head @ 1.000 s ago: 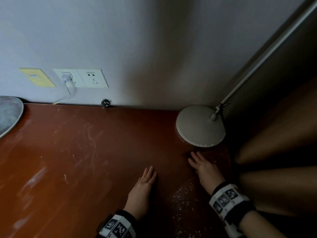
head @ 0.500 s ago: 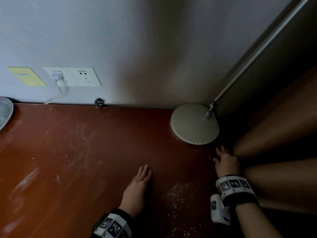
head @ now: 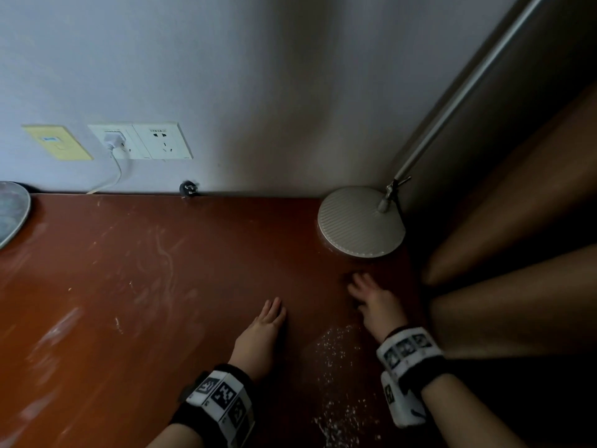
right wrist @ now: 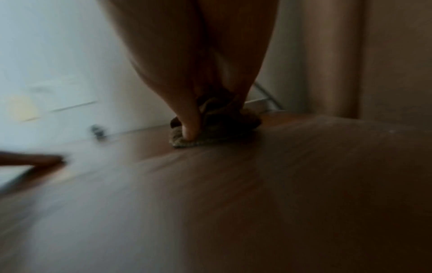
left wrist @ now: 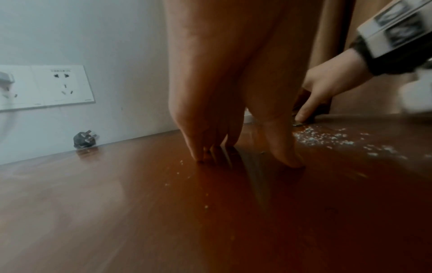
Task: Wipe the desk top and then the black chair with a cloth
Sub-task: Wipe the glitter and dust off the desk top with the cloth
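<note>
The reddish-brown desk top [head: 145, 302] fills the head view, streaked with dust. My left hand [head: 273, 310] lies flat on it with straight fingers, holding nothing; its fingertips [left wrist: 287, 158] press the wood. My right hand [head: 368, 295] is just in front of the lamp base and holds a small bunched brown cloth [right wrist: 217, 133] down on the desk, gripped between thumb and fingers. The cloth [head: 347, 279] shows only as a dark patch under the fingers. White crumbs [head: 336, 347] lie between the two hands. The black chair is out of view.
A round ribbed lamp base [head: 360, 221] with a slanted metal pole stands at the desk's back right corner. A loose black plug [head: 188, 189] lies against the wall under the sockets [head: 142, 142]. A grey round object [head: 11, 211] is at far left, and curtain folds [head: 517, 253] hang right.
My right hand swept with the cloth to the desk's right edge, then came back left in front of the lamp base. The left hand stayed flat in place.
</note>
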